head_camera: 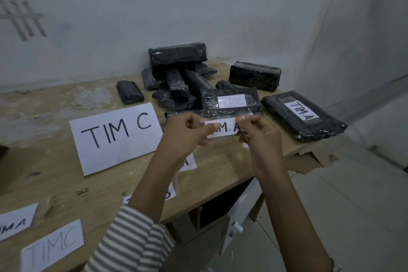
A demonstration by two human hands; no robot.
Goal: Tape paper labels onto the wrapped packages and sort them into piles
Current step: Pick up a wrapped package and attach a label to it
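Note:
My left hand (187,131) and my right hand (259,137) pinch the two ends of a small paper label reading TIM.A (225,129), held in the air with clear tape across it. Just behind it lies a black wrapped package with a TIMC label (231,100) taped on top. To the right lies a flat black package labelled TIM.A (304,117). A heap of unlabelled black packages (176,73) sits at the back of the wooden table (55,121).
A large TIM C sheet (114,137) lies left of my hands. Small loose labels (53,247) lie along the near edge, another one (15,221) farther left. A lone black package (255,75) sits back right. White cabinet door (240,212) stands open under the table.

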